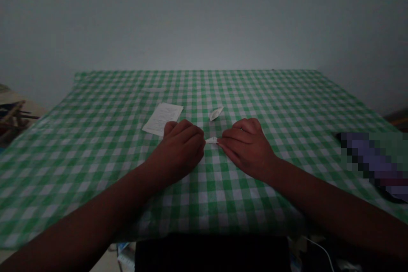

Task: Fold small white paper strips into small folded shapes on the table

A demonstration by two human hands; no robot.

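My left hand (181, 144) and my right hand (247, 146) rest close together on a green and white checked tablecloth (95, 136). Both have their fingers curled and pinched on a small white folded piece of paper (211, 140) that shows between them. Just beyond the hands lies a small white folded paper shape (216, 113). A flat white sheet of paper (162, 118) lies on the cloth beyond my left hand, its near corner close to my knuckles.
A blurred dark and purple object (376, 159) lies at the right edge of the table. A plain pale wall (204, 21) stands behind the table. Wooden items (12, 114) show at the far left, off the table.
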